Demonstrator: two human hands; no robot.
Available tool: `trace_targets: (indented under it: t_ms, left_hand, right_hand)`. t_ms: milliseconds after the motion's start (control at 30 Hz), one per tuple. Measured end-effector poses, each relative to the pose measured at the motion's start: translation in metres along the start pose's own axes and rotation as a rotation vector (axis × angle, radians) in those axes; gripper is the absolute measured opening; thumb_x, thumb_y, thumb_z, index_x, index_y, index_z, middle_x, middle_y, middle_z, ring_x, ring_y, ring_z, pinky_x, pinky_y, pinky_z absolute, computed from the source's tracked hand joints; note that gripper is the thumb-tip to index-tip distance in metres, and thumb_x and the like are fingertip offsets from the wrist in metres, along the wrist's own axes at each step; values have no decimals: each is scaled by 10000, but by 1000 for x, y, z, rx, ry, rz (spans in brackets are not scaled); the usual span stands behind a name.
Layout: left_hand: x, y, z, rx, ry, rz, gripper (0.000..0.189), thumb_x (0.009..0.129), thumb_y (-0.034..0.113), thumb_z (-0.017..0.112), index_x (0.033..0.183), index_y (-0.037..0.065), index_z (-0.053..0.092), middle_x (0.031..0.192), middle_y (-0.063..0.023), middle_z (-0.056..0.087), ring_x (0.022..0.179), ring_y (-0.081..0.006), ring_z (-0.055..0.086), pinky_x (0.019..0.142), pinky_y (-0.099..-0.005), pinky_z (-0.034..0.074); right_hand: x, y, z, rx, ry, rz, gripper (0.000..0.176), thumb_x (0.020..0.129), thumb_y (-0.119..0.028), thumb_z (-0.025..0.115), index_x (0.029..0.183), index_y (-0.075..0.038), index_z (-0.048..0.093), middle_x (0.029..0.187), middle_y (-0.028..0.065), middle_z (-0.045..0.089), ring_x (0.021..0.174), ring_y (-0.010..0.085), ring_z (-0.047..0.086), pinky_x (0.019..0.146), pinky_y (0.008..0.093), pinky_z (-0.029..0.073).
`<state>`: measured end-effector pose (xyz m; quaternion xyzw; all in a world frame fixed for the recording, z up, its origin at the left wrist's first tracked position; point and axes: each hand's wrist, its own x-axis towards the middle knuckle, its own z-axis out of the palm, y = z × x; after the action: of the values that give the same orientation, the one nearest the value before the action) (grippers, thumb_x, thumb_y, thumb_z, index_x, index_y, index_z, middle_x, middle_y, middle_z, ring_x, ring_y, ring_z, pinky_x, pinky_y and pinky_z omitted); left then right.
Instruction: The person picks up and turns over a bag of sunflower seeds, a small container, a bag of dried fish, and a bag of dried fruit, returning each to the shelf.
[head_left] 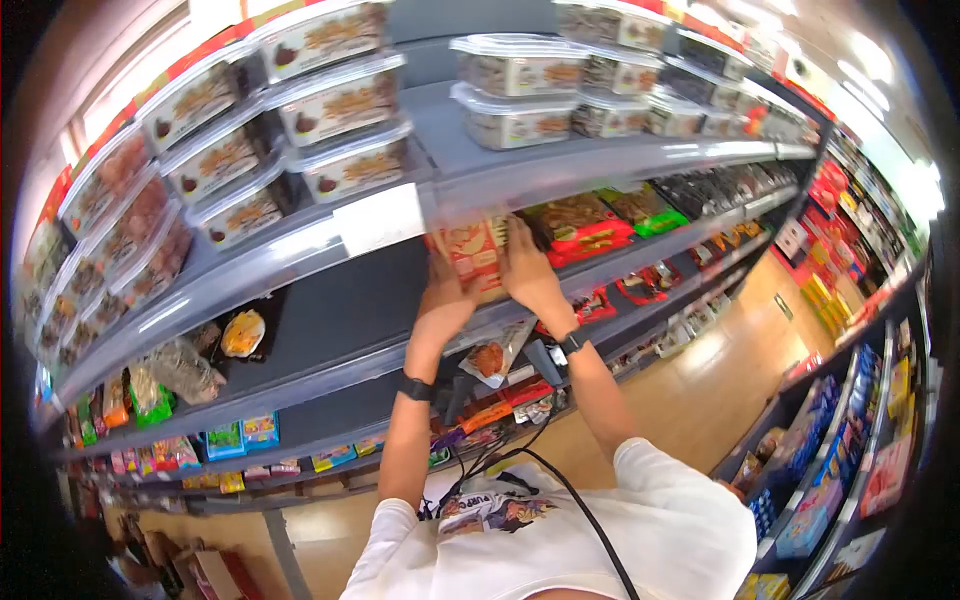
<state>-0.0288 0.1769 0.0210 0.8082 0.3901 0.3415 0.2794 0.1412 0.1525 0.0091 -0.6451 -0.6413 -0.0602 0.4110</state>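
A red and cream snack packet (470, 250) sits at the middle shelf, just under the upper shelf's front edge, with both hands on it. My left hand (446, 300) presses against its left side, and my right hand (532, 272) grips the right side, fingers curled over the edge. The packet is slightly blurred and its back is hidden. To the right of my right hand, red snack bags (585, 228) lie on the same shelf, followed by a bag with green edging (645, 205). Below my forearms, a clear pouch with orange-brown food (487, 360) shows near the lower shelf.
Stacked clear-lidded tubs (340, 122) line the upper shelf, whose front edge (630, 160) overhangs the hands. A white label (378, 222) hangs there. A black cable (575, 490) runs over my shirt. Another stocked shelf (810, 480) stands right, across the aisle floor (690, 400).
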Motion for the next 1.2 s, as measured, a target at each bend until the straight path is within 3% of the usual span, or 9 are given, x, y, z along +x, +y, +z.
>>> trace_targets:
  t_ms: [100,133,267,333,500,800,967,1067,1200]
  left_hand:
    - [1,-20,22,130,259,224,829,846,297,635,1421,-100,188,1429,-389,233,1262,-501,381,1054,-465,368]
    - [-7,2,3,76,54,39,705,845,315,629,1358,-74,340,1419,-396,244,1263,-482,392,1031,-466,390]
    - [-13,-14,-15,119,53,-69,743,818,299,630,1359,-81,292,1315,-376,408,1112,-471,534,941,-481,455]
    - [-6,-13,8,155,141,17,887,806,301,645,1419,-82,130,1377,-373,331,1123,-490,510,942,-478,467]
    - [-11,-12,3,174,161,26,842,833,297,622,1392,-113,145,1364,-373,344,962,-500,594,856,-482,522]
    - [-25,-6,-7,-68,371,125,585,907,255,558,1351,-73,363,1378,-270,392,1292,-394,390,1048,-439,376]
    - [-116,11,-53,-111,594,192,327,875,97,591,1186,-5,570,1262,-174,542,1185,-325,524,984,-365,424]
    - [-201,-18,-43,-297,718,-82,210,912,35,539,1100,-6,625,1116,-101,621,1017,-171,602,877,-289,475]
    - [-317,-64,-32,-444,673,-396,157,943,41,513,1022,-30,628,993,-102,683,914,-148,630,841,-293,495]
  right_hand:
    - [1,8,8,-72,151,-167,521,876,-101,491,1362,31,357,1273,315,463,1039,483,543,836,517,478]
    - [0,-5,0,19,43,14,534,872,-99,504,1371,22,357,1259,301,489,1054,474,542,860,499,479]
    - [5,-2,12,-60,111,-15,550,869,-179,509,1377,-23,367,1335,238,469,1064,460,552,842,499,491]
    - [5,-7,9,-96,98,10,556,869,-190,497,1379,-13,363,1341,232,466,1060,456,556,839,497,492]
    - [4,-19,7,-111,99,58,545,878,-206,479,1377,-13,377,1353,224,461,1055,448,564,831,489,498]
    - [-15,-16,-4,-34,193,-150,481,866,-68,495,1331,39,436,1442,210,374,1275,400,398,1053,451,342]
    - [-94,-49,-24,185,270,-198,337,851,37,478,1181,67,543,1293,217,505,1198,399,466,1019,454,353]
    - [-167,-44,-17,360,146,-163,262,832,45,496,1075,58,591,1177,208,570,1108,386,533,971,446,399]
    - [-252,-21,-12,522,-164,109,225,804,45,521,1010,25,608,1030,179,626,933,306,628,887,387,451]
